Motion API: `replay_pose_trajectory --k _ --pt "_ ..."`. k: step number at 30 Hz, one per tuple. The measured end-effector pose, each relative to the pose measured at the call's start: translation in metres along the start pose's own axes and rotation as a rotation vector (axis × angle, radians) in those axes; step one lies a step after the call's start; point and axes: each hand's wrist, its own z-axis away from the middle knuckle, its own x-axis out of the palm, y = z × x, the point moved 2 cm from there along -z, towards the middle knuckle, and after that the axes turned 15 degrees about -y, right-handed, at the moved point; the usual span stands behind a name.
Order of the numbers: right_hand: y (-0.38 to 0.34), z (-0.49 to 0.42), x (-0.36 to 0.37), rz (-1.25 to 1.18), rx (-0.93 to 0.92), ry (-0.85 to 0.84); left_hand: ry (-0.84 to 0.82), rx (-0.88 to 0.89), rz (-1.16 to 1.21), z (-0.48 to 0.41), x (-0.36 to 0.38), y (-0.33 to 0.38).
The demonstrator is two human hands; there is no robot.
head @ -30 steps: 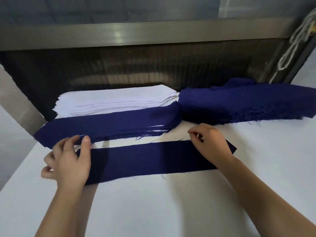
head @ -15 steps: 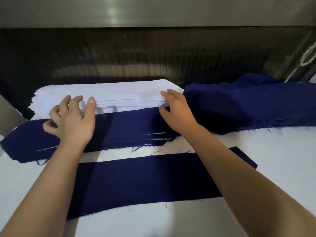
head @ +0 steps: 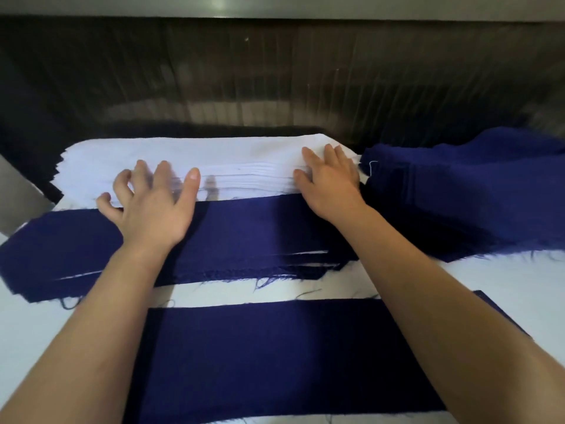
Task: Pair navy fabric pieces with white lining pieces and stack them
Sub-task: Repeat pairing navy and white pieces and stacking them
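Note:
A single navy strip [head: 275, 356] lies flat on the white table [head: 519, 289], closest to me. Behind it sits a stack of navy pieces with white lining edges showing [head: 244, 237]. Further back is a thick pile of white lining pieces [head: 214, 157]. My left hand [head: 153, 203] hovers with spread fingers over the near edge of the white pile, blurred. My right hand [head: 330, 182] rests on the pile's right end, fingers straight on top and thumb against its front edge. Neither hand holds a piece.
A heap of loose navy fabric [head: 464, 191] lies to the right of the white pile. A dark ribbed wall [head: 275, 81] rises directly behind the piles. The table's left edge is near the navy stack's left end.
Both hands left the single navy strip and reached back to the white lining pile. The camera has moved closer and tilted down over the table.

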Motion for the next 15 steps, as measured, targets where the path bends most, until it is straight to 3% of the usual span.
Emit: replay_pose_trajectory --k 8,15 --pt "-0.003 0.005 -0.001 0.050 0.000 0.068 0.088 0.024 0.049 0.002 -0.001 0.001" --pt "-0.002 0.026 -0.020 -0.044 -0.133 0.376 0.373 0.097 0.187 0.021 -0.020 0.003"
